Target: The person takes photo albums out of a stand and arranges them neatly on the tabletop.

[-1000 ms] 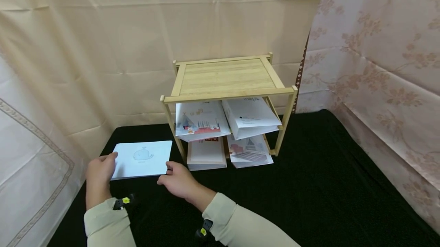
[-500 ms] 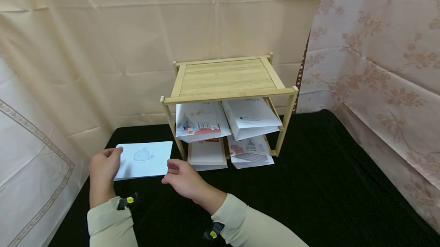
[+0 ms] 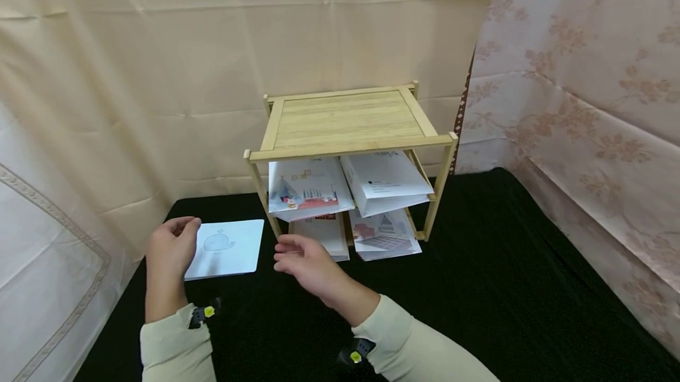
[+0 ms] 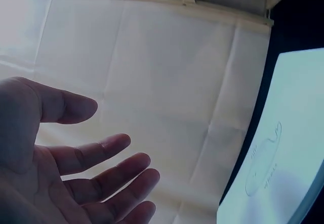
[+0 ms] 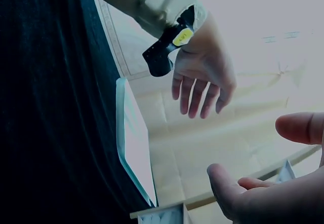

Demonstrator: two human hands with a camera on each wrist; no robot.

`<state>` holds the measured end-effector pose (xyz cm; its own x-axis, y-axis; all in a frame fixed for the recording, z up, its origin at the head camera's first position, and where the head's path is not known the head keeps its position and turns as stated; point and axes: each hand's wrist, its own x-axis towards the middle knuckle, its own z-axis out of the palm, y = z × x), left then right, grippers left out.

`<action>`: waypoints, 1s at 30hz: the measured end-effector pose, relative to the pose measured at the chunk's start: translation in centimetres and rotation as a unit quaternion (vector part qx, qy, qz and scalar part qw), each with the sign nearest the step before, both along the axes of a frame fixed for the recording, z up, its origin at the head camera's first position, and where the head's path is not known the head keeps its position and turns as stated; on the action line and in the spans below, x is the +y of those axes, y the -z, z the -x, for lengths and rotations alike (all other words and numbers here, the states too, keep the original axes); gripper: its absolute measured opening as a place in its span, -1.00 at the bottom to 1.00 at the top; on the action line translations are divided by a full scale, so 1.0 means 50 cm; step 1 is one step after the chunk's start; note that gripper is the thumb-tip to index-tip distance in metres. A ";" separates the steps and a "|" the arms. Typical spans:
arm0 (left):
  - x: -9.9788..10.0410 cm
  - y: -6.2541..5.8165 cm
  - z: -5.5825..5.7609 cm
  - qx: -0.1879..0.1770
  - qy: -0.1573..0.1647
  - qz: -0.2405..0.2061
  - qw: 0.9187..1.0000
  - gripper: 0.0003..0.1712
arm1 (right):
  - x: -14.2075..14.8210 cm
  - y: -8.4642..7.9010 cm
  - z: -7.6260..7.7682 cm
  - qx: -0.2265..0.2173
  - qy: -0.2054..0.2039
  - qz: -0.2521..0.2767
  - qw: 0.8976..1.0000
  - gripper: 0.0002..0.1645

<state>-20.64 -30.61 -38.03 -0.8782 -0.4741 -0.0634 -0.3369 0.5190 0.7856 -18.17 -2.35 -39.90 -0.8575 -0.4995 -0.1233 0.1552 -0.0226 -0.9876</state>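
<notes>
A white book (image 3: 229, 255) with a small whale drawing on its cover lies flat on the black cloth at the left. Above and beside its left edge is my left hand (image 3: 171, 258), which hides that end in the head view. In the left wrist view, the left hand (image 4: 76, 163) has loosely spread fingers holding nothing, apart from the book (image 4: 283, 148). My right hand (image 3: 321, 270) hovers to the right of the book, before the shelf's front left leg. Its fingers are relaxed with nothing between them, as the right wrist view shows of the right hand (image 5: 273, 193).
A light wooden shelf (image 3: 350, 119) stands at the back middle. Its middle level bears a patterned book (image 3: 308, 190) and a white one (image 3: 388, 184). Two more, a bordered book (image 3: 324, 234) and a pink-grey one (image 3: 385, 234), sit below. Curtains (image 3: 159, 75) hang behind and at the sides.
Both hands have come away from the whale book, which stays in about the same place. My left hand rose and shifted right over its left edge; my right hand drew off to the right.
</notes>
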 end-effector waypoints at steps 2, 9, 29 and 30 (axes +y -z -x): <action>0.008 -0.004 -0.004 0.008 -0.001 0.003 1.000 -0.27 | 0.009 -0.003 -0.002 -0.002 -0.004 0.007 1.000 -0.24; 0.060 -0.028 -0.012 0.040 0.027 0.014 0.999 -0.32 | 0.041 -0.010 -0.004 -0.008 -0.008 0.042 0.999 -0.26; 0.137 -0.051 -0.018 0.064 0.113 0.033 0.991 -0.42 | 0.114 -0.012 0.057 -0.115 0.053 0.174 0.977 -0.30; 0.140 -0.050 -0.018 0.066 0.119 0.032 0.990 -0.42 | 0.117 -0.013 0.058 -0.118 0.054 0.176 0.976 -0.31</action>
